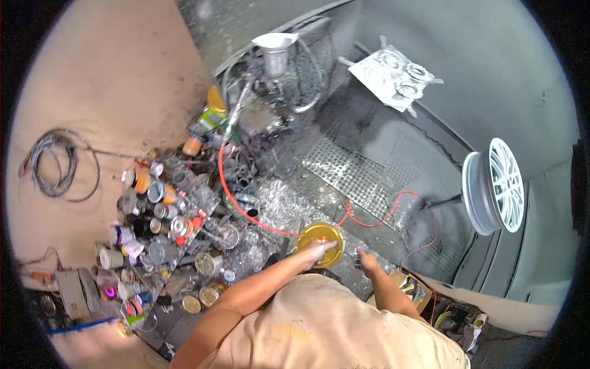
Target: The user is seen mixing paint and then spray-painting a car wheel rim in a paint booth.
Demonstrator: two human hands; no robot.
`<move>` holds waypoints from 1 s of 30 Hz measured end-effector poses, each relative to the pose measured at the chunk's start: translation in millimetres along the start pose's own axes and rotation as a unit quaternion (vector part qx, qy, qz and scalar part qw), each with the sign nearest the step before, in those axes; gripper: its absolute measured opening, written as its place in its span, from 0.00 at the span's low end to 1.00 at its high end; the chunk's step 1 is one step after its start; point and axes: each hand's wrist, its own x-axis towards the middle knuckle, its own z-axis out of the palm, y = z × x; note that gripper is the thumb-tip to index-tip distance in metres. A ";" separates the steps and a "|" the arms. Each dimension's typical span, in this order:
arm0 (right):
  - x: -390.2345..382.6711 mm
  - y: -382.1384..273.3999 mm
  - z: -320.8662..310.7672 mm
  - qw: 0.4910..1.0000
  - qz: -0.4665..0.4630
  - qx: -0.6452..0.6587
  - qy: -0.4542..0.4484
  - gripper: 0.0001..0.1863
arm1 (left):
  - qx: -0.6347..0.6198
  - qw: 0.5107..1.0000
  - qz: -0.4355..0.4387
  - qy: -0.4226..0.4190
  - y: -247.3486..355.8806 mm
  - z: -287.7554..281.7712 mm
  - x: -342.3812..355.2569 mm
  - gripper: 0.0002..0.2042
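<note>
My left hand (317, 251) is over a round gold-coloured can or lid (320, 262), its whitish, dusty fingers stretched toward the right side of the gold disc. A small orange spot shows by those fingers, too small to name. To the right of the disc, and apart from it, my right hand (367, 259) is held with thumb and fingers apart and nothing visible in it. A red hose (236, 198) curves down from the far left and reaches the gold disc's left edge.
Paint cans and jars (163, 190) crowd the left. A metal cup on a stand (275, 58) is at the far middle. Silvery wheel rims (505, 184) hang at right, near a white-covered stand (387, 77). A perforated floor panel (344, 172) and a cardboard box (418, 289) lie nearer.
</note>
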 end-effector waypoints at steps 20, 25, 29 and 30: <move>-129.0 -420.6 15.4 0.889 -0.179 0.420 0.014 0.35 | 0.366 0.747 0.555 -0.019 423.6 8.2 -101.9 0.36; -150.1 -503.0 48.4 0.900 -0.224 0.374 -0.009 0.36 | 0.353 0.724 0.592 0.028 483.0 -33.8 -118.7 0.31; -158.3 -540.7 59.1 0.897 -0.228 0.378 0.016 0.39 | 0.323 0.720 0.613 0.049 525.9 -68.9 -123.9 0.27; -161.3 -546.7 56.0 0.896 -0.252 0.365 0.011 0.41 | 0.304 0.729 0.611 0.054 535.0 -76.9 -121.6 0.26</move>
